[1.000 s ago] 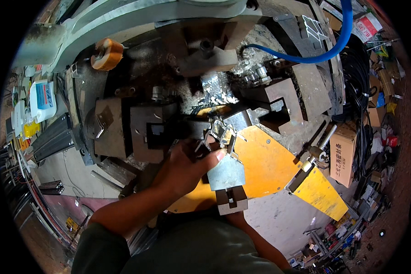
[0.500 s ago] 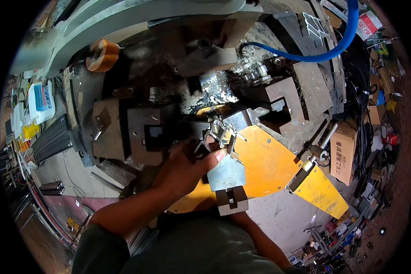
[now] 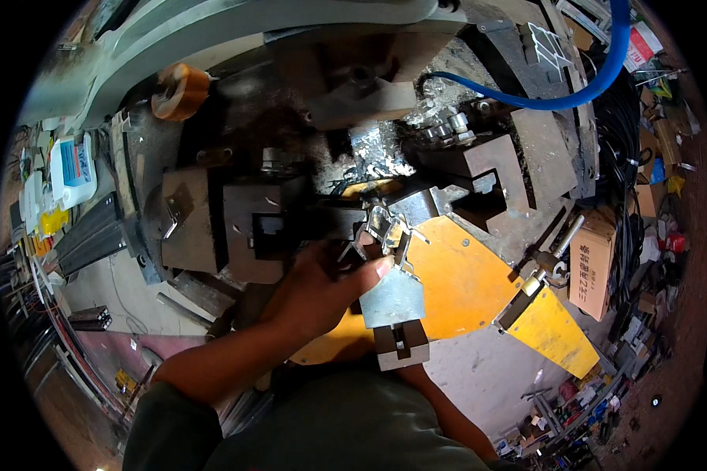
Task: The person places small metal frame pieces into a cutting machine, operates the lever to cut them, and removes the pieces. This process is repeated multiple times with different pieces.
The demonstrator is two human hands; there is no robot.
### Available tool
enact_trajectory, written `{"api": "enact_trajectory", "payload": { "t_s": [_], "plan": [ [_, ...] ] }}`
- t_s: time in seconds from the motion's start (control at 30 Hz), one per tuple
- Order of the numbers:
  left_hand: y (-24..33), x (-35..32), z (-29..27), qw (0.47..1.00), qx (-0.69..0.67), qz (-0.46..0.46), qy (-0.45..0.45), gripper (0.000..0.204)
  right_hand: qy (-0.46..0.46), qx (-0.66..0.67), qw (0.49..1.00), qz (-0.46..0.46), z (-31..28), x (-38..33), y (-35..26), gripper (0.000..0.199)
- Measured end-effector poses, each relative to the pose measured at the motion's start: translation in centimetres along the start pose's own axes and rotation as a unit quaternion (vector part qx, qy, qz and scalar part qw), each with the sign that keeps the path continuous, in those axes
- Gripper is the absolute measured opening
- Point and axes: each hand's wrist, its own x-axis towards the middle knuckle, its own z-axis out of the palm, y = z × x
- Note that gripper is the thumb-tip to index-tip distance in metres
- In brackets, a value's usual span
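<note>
My left hand (image 3: 322, 289) reaches in from the lower left to the middle of a press machine. Its fingers and thumb pinch a small shiny metal part (image 3: 385, 226) that sits at the dark steel die blocks (image 3: 251, 235). Just below the thumb lies a grey metal plate (image 3: 393, 298) with a slotted block (image 3: 401, 347) at its near end. My right forearm (image 3: 448, 412) comes up from the lower edge, and its hand is hidden behind that block and the orange guard plate (image 3: 463, 282).
A blue hose (image 3: 573, 98) curves over the machine at the upper right. A roll of tape (image 3: 179, 89) lies at the upper left, and a white jug (image 3: 72, 166) stands at the far left. A cardboard box (image 3: 593, 263) and scattered clutter fill the right side.
</note>
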Motion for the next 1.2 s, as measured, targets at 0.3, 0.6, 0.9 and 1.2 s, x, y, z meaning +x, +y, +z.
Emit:
{"api": "enact_trajectory", "payload": {
  "t_s": [0.3,0.6,0.9,1.2],
  "plan": [
    [-0.3,0.0,-0.1,1.000,0.013,-0.003,-0.005,0.044,-0.012,0.041,0.999,-0.012,-1.1,0.0,-0.5,0.041],
    [0.2,-0.2,0.2,0.999,0.033,-0.008,-0.001,0.041,-0.071,-0.013,0.996,0.044,-2.0,0.7,-1.0,0.052],
    [0.0,0.1,-0.1,1.000,0.015,-0.009,-0.013,0.052,-0.082,0.068,0.983,0.150,-2.9,1.1,-4.9,0.060],
    [-0.5,-0.1,0.3,0.997,0.050,0.055,0.016,0.045,-0.100,0.128,0.975,0.154,-1.5,0.5,-2.3,0.065]
  ]
}}
